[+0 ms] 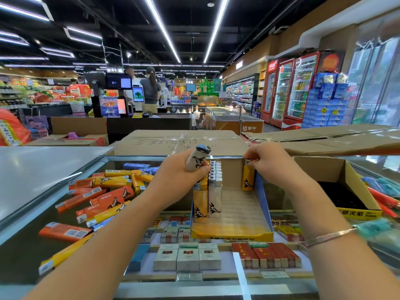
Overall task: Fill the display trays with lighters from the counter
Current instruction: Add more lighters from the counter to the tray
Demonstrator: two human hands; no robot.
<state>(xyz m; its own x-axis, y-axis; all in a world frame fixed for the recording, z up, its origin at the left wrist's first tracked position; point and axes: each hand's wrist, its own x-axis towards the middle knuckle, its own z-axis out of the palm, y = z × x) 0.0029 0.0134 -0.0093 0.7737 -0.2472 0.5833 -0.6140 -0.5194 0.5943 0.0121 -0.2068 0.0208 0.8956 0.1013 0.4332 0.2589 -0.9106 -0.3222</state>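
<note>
1. Head view, left hand (179,174): fingers clenched round a white lighter (195,160) with a black animal print, its blue-and-silver cap up and tilted right, held above the left rows of the tray.
2. Right hand (270,163): fingertips pinching the top of a yellow lighter (247,177) that stands upright at the back right corner of the tray; a silver bracelet (329,236) on the wrist.
3. Display tray (231,234): open cardboard, yellow front lip, blue sides, on the glass surface (28,252). Two rows of upright lighters (207,198) fill its left part, one yellow, one white; the ribbed floor to their right is bare up to the yellow lighter.
4. Loose lighters (104,198): orange, yellow and blue, lying flat in a scatter on the glass to the left of the tray.
5. Second tray (355,213): brown cardboard with a yellow front, to the right, dark inside; more loose lighters beyond it.
6. Cigarette packs (187,256): in rows under the glass.
7. Cardboard boxes (179,141): behind the tray.
</note>
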